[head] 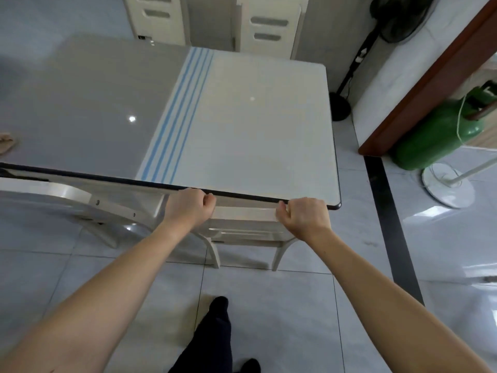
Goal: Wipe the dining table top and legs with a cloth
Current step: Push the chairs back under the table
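Lying crumpled on the worktop (255,135), the cloth (6,142) sits well left of both hands and far of them, closest to the left hand (192,205). It and the right hand (302,216) each grip the back rail of a chair (244,212) tucked under the near edge, probably blocking access to the legs.
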Demonstrator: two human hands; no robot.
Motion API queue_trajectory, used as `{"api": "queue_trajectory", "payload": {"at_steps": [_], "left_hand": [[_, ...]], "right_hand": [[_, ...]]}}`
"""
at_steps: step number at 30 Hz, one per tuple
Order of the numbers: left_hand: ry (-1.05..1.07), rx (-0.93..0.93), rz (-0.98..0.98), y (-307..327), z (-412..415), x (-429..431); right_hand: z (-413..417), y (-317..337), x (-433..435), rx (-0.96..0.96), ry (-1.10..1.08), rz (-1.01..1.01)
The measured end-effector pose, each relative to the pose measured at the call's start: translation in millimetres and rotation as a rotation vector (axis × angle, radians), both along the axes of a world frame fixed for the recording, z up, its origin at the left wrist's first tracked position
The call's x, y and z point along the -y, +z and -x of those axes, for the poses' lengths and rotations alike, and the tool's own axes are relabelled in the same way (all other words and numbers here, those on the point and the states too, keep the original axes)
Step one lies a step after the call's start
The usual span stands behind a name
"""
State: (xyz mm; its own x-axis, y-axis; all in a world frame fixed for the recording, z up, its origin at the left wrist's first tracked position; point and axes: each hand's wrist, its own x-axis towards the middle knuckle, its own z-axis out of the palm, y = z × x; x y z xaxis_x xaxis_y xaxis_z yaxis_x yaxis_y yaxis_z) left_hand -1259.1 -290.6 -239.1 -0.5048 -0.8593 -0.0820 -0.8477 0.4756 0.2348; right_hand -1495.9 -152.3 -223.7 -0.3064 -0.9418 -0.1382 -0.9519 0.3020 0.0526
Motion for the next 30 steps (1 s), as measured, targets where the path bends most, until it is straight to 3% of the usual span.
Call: {"api": "queue_trajectory", "payload": {"at_steps": [14,30], "left_hand": [[-0.045,-0.032,0.021,2.0,10.0,29.7],[-0.074,-0.045,-0.063,-1.0,13.7,3.3]], "right_hand": [[3.6,6.7,25.3,-0.010,-0.054,-0.007],[10.7,4.5,-1.5,0.035,-0.157,-0.013]]}}
